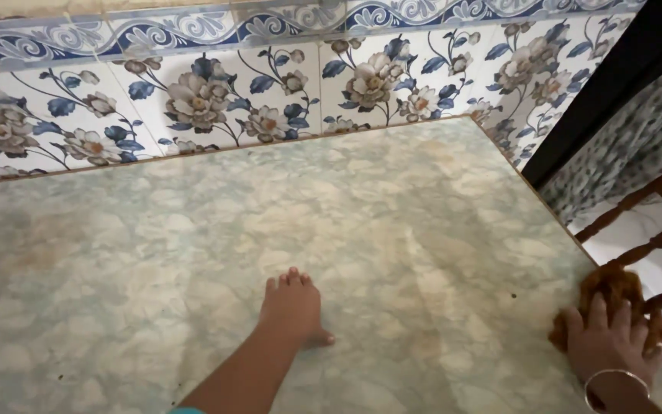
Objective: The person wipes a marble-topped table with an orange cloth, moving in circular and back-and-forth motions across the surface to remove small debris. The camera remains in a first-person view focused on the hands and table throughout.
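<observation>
My left hand (293,307) lies flat, palm down, on the pale green marbled counter (270,207), fingers together and pointing away from me, with nothing in it. My right hand (611,341), with a thin metal bangle at the wrist, presses on a crumpled brown cloth (611,287) at the counter's right edge. The cloth bunches out above and beside my fingers.
A wall of white tiles with blue and grey flowers (270,100) backs the counter. Past the right edge stand a dark wooden chair frame (653,230), a white floor, and a patterned curtain beside a dark post (614,84).
</observation>
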